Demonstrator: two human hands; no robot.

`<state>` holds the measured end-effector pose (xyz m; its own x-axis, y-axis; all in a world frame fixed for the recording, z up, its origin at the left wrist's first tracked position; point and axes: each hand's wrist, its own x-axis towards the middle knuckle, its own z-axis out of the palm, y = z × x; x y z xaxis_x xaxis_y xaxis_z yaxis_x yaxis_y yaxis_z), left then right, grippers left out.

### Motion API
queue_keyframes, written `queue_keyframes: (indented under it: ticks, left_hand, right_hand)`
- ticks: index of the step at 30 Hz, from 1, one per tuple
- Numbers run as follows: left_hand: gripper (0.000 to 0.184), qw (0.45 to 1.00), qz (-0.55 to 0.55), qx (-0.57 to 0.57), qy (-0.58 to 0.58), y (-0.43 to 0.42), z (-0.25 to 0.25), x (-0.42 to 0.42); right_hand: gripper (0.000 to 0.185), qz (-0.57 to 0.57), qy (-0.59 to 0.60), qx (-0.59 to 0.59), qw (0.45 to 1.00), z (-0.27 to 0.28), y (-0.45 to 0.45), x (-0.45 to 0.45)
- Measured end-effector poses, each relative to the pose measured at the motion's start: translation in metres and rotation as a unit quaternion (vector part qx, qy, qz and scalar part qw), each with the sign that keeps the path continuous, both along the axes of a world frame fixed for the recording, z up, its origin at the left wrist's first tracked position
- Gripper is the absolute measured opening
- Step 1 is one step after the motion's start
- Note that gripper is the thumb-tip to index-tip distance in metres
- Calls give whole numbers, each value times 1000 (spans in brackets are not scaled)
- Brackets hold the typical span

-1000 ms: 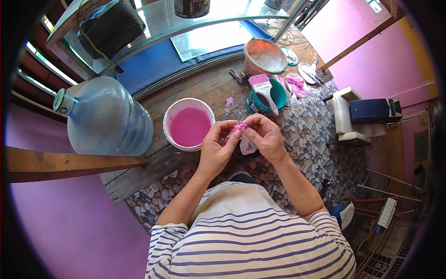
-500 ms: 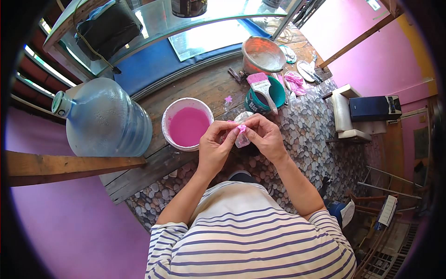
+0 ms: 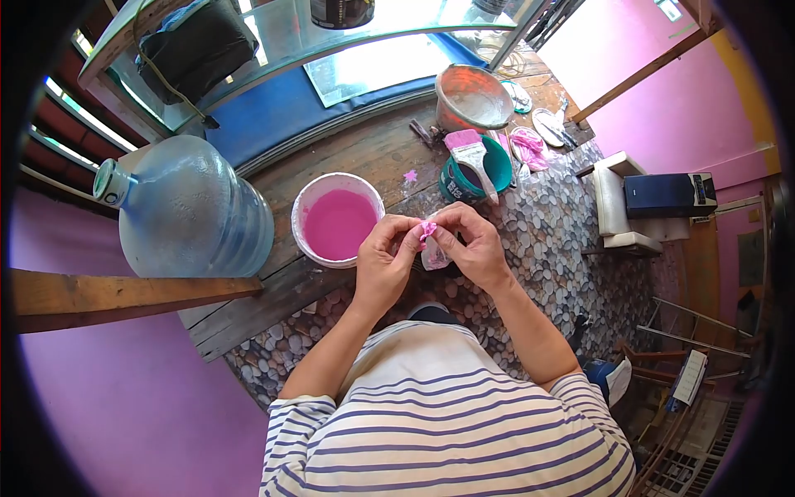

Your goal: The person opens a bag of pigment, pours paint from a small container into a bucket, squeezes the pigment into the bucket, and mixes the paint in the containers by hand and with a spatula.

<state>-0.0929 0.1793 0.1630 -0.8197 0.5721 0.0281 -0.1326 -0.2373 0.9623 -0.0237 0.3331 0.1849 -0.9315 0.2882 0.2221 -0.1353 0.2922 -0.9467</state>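
Both hands meet over the table's front edge. My left hand [image 3: 387,258] and my right hand [image 3: 474,247] pinch the gathered pink top of a plastic bag [image 3: 427,230] between thumbs and fingers. The bag's clear lower part [image 3: 436,255] hangs beneath them, with pink smears on it; its contents are hard to make out. Just left of my left hand stands a white bucket [image 3: 300,217] of pink paint [image 3: 339,224]. Beyond my right hand, a pink-tipped brush [image 3: 470,155] rests across a green bucket [image 3: 451,180].
A large blue water bottle [image 3: 195,211] stands at the left beside a wooden post [image 3: 141,298]. An orange-grey basin [image 3: 451,101], a pink bag [image 3: 528,149] and a white lid [image 3: 547,127] are farther back. A glass case [image 3: 290,62] lines the back of the wooden table [image 3: 352,154].
The fingers have shifted slightly on the pink gathered plastic. The clear part swung up behind the fingers, then down again below them. The buckets and brush stay in place.
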Motion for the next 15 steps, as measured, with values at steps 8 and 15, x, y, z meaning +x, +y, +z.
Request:
queue_keyframes:
  ticks: [8,15]
  left_hand:
    - [13,997,52,0,64,0,8,-3]
    - [14,998,23,36,-39,0,13,-6]
  right_hand:
    - [8,-15,-12,-14,1000,1,-5,-1]
    - [14,38,-91,-202,974,18,-6,-2]
